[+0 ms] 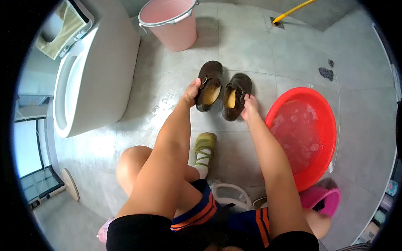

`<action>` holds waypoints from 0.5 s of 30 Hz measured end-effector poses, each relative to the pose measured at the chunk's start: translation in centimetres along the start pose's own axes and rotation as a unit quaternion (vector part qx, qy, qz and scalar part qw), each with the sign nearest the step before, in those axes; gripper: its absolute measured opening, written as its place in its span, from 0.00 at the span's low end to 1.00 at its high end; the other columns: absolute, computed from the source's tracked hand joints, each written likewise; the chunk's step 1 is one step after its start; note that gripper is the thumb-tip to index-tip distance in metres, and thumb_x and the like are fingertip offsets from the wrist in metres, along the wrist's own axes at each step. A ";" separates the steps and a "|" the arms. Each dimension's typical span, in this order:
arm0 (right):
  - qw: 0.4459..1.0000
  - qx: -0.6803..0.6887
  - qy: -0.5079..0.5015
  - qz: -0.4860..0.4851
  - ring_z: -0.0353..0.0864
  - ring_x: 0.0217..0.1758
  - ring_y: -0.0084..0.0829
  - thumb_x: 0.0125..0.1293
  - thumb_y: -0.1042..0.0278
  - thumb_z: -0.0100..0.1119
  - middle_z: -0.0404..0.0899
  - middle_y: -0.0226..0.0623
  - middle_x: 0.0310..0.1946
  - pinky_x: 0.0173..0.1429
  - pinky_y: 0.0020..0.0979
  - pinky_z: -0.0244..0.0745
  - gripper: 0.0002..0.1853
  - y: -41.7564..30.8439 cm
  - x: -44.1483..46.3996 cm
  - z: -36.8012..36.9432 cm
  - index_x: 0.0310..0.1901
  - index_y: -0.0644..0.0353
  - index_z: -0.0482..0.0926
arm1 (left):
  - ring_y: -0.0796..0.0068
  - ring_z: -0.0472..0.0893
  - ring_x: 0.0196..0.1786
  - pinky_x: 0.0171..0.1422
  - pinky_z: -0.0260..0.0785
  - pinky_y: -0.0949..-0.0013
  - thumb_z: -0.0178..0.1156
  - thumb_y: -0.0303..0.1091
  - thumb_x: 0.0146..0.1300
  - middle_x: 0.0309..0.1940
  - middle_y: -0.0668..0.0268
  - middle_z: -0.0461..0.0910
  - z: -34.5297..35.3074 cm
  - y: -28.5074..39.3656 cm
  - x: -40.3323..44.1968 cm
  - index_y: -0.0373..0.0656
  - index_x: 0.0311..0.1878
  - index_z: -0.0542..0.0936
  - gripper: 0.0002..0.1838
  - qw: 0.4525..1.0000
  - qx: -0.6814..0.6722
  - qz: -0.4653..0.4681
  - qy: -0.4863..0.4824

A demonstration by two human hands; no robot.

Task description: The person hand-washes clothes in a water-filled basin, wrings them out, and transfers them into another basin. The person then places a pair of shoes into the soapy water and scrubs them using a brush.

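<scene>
Two dark brown clogs with buckled straps and tan insoles are side by side, toes pointing away from me. My left hand (192,91) is closed on the outer side of the left clog (211,69), close to its buckle. On the other side, my right hand (250,107) grips the outer edge of the right clog (241,82) near the heel. A narrow gap separates the clogs. Whether their soles touch the tiled floor (243,46) I cannot tell.
A red basin (332,125) with cloudy, sudsy water stands at the right, partly over a magenta basin (335,201). A pink bucket (176,35) is at the back. The white toilet (111,62) stands left. A yellow pole (295,9) rests by the far wall.
</scene>
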State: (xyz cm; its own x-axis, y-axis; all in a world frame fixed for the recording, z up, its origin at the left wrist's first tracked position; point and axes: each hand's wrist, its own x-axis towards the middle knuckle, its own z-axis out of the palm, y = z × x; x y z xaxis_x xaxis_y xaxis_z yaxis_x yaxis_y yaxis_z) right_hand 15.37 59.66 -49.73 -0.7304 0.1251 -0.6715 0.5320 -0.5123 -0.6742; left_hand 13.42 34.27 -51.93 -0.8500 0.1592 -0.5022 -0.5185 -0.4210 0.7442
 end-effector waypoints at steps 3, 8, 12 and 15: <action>0.987 -0.150 0.060 -0.013 0.60 0.69 0.38 0.71 0.58 0.45 0.57 0.46 0.68 0.67 0.38 0.60 0.33 -2.3 -1.3 2.6 0.72 0.57 0.44 | 0.66 0.68 0.62 0.65 0.61 0.60 0.43 0.52 0.71 0.62 0.63 0.69 0.0 -0.9 1.6 0.48 0.69 0.60 0.28 0.995 0.067 -0.026 0.071; 0.897 -0.409 -0.017 -0.167 0.64 0.66 0.44 0.65 0.57 0.54 0.61 0.50 0.65 0.68 0.38 0.60 0.31 -5.9 -2.8 1.3 0.66 0.61 0.61 | 0.57 0.59 0.70 0.71 0.53 0.56 0.45 0.53 0.69 0.70 0.53 0.55 1.5 -0.1 3.3 0.46 0.72 0.51 0.35 0.937 0.228 -0.073 0.254; 0.871 -0.371 0.013 -0.322 0.76 0.51 0.36 0.59 0.72 0.58 0.75 0.45 0.49 0.57 0.36 0.71 0.17 -9.2 -11.4 -4.8 0.52 0.58 0.77 | 0.51 0.66 0.63 0.66 0.59 0.52 0.51 0.45 0.61 0.58 0.50 0.70 10.2 3.2 0.9 0.49 0.62 0.70 0.26 0.794 0.505 0.049 0.335; 0.762 -0.458 0.123 -0.441 0.77 0.52 0.33 0.62 0.71 0.58 0.70 0.43 0.56 0.55 0.28 0.73 0.17 -11.9 -14.0 -15.7 0.53 0.59 0.76 | 0.51 0.67 0.63 0.65 0.61 0.57 0.55 0.44 0.58 0.57 0.51 0.72 14.8 1.5 1.9 0.47 0.57 0.75 0.24 0.791 0.563 0.194 0.143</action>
State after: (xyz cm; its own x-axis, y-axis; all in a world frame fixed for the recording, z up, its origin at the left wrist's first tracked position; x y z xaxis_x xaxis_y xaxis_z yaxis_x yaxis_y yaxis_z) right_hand 25.95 77.35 -37.17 -0.9345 0.2901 0.2063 0.0379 0.6574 -0.7526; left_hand 9.64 47.13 -45.24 -0.9931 -0.0626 -0.0990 -0.1145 0.6979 0.7070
